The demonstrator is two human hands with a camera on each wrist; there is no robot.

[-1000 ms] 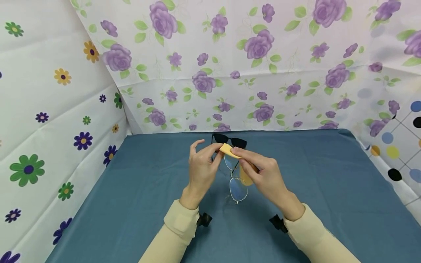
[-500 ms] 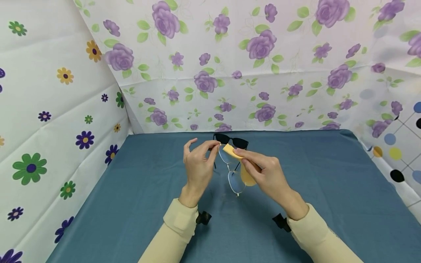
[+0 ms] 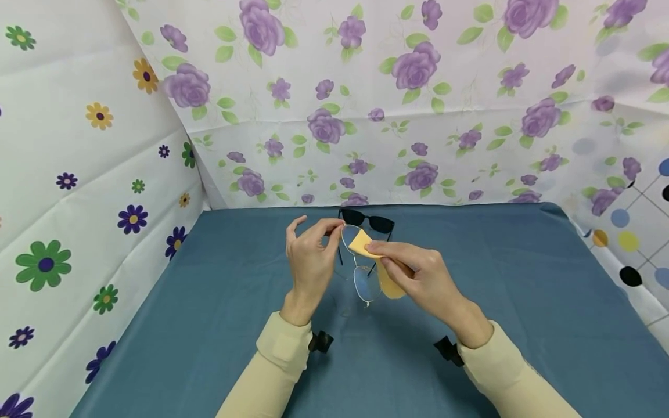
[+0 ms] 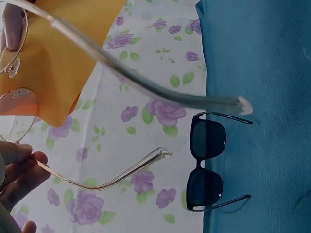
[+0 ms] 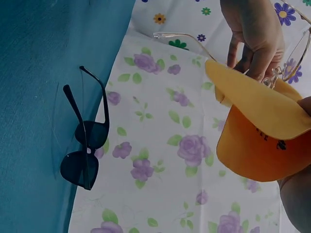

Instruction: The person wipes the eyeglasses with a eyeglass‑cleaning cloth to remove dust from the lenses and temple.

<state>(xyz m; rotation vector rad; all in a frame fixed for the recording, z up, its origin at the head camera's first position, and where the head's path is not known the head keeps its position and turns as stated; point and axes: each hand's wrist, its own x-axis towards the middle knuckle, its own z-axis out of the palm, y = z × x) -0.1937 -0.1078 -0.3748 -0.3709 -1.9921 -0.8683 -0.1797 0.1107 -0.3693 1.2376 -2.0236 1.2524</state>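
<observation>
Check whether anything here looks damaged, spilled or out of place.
Nothing stands out: the left hand holds wire-framed glasses, the right hand a yellow cloth; sunglasses rest on the blue tablecloth, no breakage or spill visible.

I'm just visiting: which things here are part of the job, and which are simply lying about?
In the job:
- thin gold-coloured wire-rimmed eyeglasses, pinched by the left hand
- soft yellow cloth, pinched in the right hand at one lens

Just there:
- black dark-lensed sunglasses, open, untouched
- blue fabric tablecloth beneath them
- purple-flowered white backdrop
</observation>
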